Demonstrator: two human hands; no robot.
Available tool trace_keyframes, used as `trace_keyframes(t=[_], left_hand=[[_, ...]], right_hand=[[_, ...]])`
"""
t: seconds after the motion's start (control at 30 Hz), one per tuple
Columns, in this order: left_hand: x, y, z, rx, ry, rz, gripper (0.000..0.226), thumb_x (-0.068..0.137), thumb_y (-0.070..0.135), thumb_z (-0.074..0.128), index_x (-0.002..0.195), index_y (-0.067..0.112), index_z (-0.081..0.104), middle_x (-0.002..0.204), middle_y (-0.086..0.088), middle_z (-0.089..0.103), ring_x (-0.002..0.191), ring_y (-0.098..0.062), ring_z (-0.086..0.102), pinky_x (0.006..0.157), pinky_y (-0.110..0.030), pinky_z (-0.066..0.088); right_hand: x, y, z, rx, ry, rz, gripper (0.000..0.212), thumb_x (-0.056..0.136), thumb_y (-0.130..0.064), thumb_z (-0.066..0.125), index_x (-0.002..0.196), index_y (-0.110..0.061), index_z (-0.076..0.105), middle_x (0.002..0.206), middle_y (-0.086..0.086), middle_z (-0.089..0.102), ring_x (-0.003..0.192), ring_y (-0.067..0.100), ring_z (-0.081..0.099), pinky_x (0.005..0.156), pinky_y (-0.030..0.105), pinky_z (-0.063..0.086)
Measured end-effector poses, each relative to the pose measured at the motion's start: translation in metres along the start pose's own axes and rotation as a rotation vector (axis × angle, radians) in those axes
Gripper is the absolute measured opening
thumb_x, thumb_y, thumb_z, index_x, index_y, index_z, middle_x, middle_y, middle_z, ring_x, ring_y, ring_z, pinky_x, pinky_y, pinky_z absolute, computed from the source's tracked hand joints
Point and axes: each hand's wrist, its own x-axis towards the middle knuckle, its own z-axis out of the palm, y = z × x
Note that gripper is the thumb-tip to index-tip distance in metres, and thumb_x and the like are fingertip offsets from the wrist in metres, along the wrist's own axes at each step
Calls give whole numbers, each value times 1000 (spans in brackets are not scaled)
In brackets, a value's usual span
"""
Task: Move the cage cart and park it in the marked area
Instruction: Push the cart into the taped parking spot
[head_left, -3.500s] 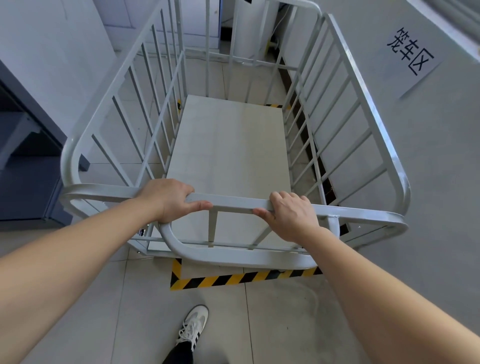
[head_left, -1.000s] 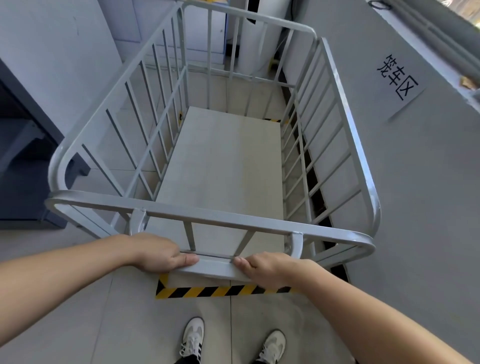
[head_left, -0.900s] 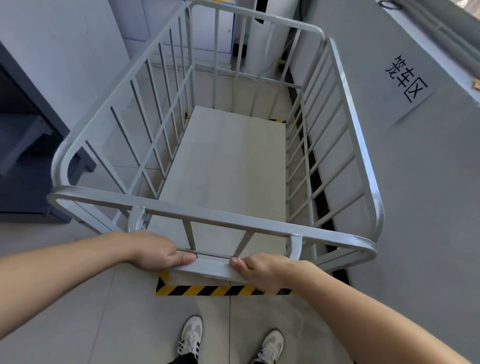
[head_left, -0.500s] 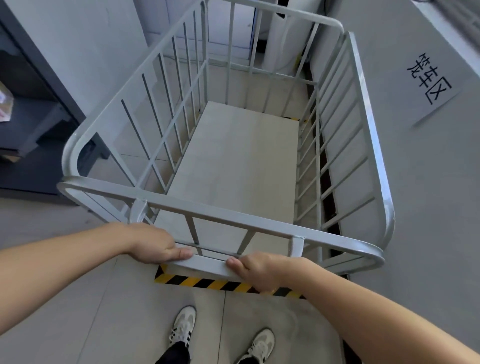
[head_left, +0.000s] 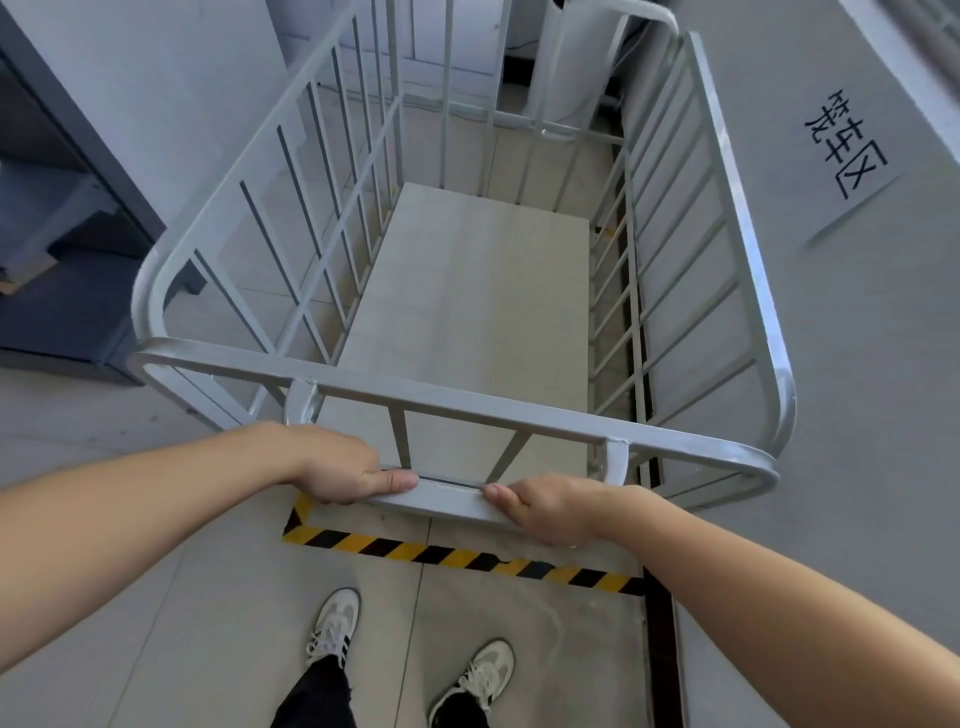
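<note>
The grey metal cage cart (head_left: 737, 208) stands in front of me with its pale floor panel bare. It sits inside a floor area edged with yellow-and-black striped tape (head_left: 462, 556), whose near strip runs just behind the cart. My left hand (head_left: 337, 465) and my right hand (head_left: 550, 506) both grip the low handle bar (head_left: 447, 501) at the cart's near end, thumbs on top. A paper sign (head_left: 847, 150) with black characters hangs on the wall to the right.
A grey wall runs close along the cart's right side. Dark blue shelving (head_left: 57, 249) stands to the left. A white column (head_left: 571, 57) rises beyond the cart's far end. My two white shoes (head_left: 332, 629) are on the tiled floor behind the tape.
My hands dropped from the top rail to the low handle bar 3.5 s ago. Over the last second the grip is unchanged and the view has shifted a little to the left.
</note>
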Motion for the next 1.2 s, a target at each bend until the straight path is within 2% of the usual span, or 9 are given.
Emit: trace_keyframes(t=[0.07, 0.17, 0.3, 0.37, 0.53, 0.63, 0.77, 1.0, 1.2], left_hand=[[5, 9, -3, -15, -1, 1, 85, 63, 87, -1, 62, 17, 47, 64, -2, 49, 59, -18, 48, 65, -29, 40], [14, 23, -7, -15, -7, -21, 85, 73, 82, 2, 70, 14, 52, 69, -3, 52, 63, -18, 50, 63, -28, 38], [22, 47, -10, -31, -16, -10, 77, 80, 79, 6, 64, 16, 48, 65, -1, 51, 60, -17, 48, 66, -30, 40], [27, 59, -10, -47, -30, 3, 75, 81, 78, 6, 61, 18, 45, 64, -1, 51, 60, -18, 49, 67, -31, 41], [37, 85, -8, -52, -35, 17, 74, 81, 78, 6, 64, 17, 45, 70, -5, 51, 63, -19, 48, 61, -29, 37], [42, 95, -7, -54, -37, 24, 74, 80, 79, 5, 64, 17, 44, 69, -4, 49, 62, -18, 47, 60, -28, 36], [41, 95, -5, -60, -23, -2, 71, 79, 78, 5, 63, 19, 40, 65, -1, 45, 56, -15, 41, 58, -27, 34], [42, 90, -1, -55, 14, -15, 77, 69, 84, 2, 60, 19, 42, 62, 0, 47, 55, -16, 44, 60, -28, 37], [41, 90, 0, -72, 30, -30, 80, 70, 84, 3, 62, 19, 48, 64, 0, 52, 61, -17, 50, 72, -33, 46]], right_hand=[[-4, 10, -4, -6, -17, 3, 70, 95, -61, 10, 127, -15, 52, 112, 12, 61, 101, 27, 56, 96, 42, 42], [-12, 24, -8, -13, -20, -6, 66, 96, -59, 11, 125, -15, 52, 104, 8, 59, 94, 24, 54, 91, 37, 42], [-24, 46, -10, -32, -24, -9, 66, 96, -59, 11, 125, -15, 52, 106, 10, 60, 90, 21, 52, 87, 35, 41], [-28, 58, -10, -49, -33, -1, 67, 96, -60, 11, 118, -16, 55, 105, 10, 61, 90, 22, 53, 86, 35, 41], [-44, 81, -10, -59, -29, -11, 53, 96, -59, 12, 92, -21, 49, 79, -2, 52, 77, 16, 51, 78, 31, 38], [-50, 89, -10, -69, -34, -12, 53, 96, -59, 12, 86, -22, 48, 81, 0, 53, 75, 15, 50, 76, 31, 37], [-45, 92, -7, -63, -31, -30, 67, 96, -60, 12, 105, -11, 56, 93, 7, 56, 85, 22, 52, 80, 32, 37], [-36, 96, -4, -63, -37, -22, 80, 90, -69, 10, 107, -9, 60, 86, 12, 67, 86, 26, 63, 87, 38, 47], [-45, 88, -7, -1, -59, 31, 68, 94, -62, 12, 125, -15, 50, 90, 19, 67, 73, 24, 61, 84, 36, 50]])
